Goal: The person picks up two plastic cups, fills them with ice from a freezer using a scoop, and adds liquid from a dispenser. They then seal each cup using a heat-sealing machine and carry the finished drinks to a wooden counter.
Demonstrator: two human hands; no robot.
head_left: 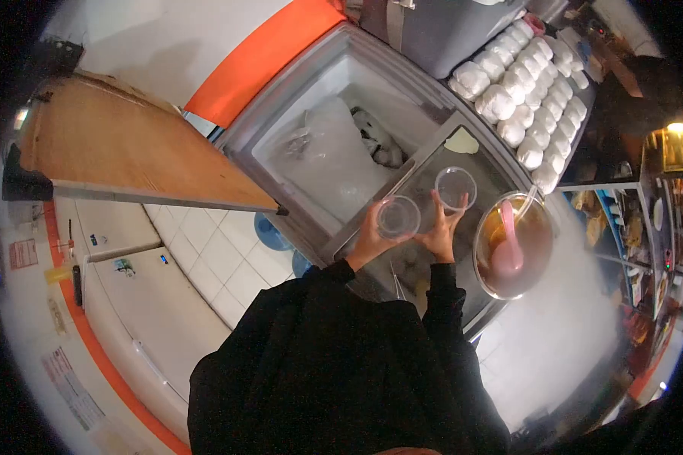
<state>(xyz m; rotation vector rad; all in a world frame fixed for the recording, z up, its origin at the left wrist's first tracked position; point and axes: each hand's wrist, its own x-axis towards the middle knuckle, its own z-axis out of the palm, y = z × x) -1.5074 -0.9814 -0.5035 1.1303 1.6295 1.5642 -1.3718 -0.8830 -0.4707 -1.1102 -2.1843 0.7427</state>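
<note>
My left hand [370, 240] is closed round a clear plastic cup [398, 217], seen from above. A second clear plastic cup [456, 189] is in my right hand [440, 233], its fingers against the cup's side. Both cups look empty and are held apart over the glass lid [425, 163] of a chest freezer. Just right of my right hand is a round metal bowl [540, 262] of brownish liquid with a pink plastic ladle [511, 246] in it. A thin metal utensil [398, 282], perhaps a whisk, lies near my left sleeve.
The freezer's open half [262, 148] holds a large frosty plastic bag [330, 155]. Several rows of white wrapped bundles [520, 83] lie at upper right. A wooden board [144, 152] juts in from the left, above a white refrigerator [144, 303]. Cluttered shelves [622, 227] stand at right.
</note>
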